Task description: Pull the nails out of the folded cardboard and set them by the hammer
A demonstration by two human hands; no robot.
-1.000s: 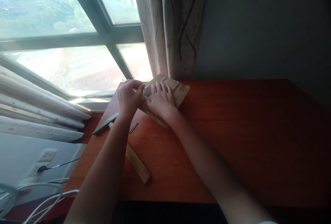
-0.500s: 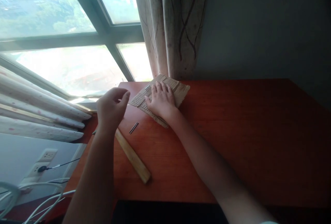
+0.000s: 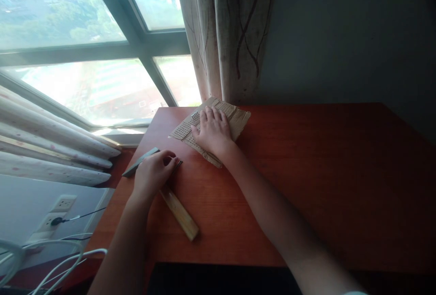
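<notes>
My right hand (image 3: 214, 129) lies flat with fingers stretched out on a piece of cardboard (image 3: 236, 127) that is pierced with rows of small holes. A short row of metal nails (image 3: 195, 117) stands up from the cardboard, left of these fingers. Lower down, my left hand (image 3: 155, 172) pinches with thumb and fingertips at the thin dark nails (image 3: 180, 163) lying on the table; the fingers partly hide them. Under and beside that hand is a hammer, with its wooden handle (image 3: 180, 213) toward me and its grey head (image 3: 139, 162) beyond the hand.
The reddish wooden table (image 3: 306, 172) stretches away to the right. At the left are a window (image 3: 136, 45), a curtain (image 3: 47, 149), a wall socket (image 3: 64, 203) with a black plug, and white cables (image 3: 68, 258). Another curtain (image 3: 231, 36) hangs behind the cardboard.
My left hand has come down and slightly right, from above the hammer head to the nails on the table. My right hand and the cardboard have stayed in place.
</notes>
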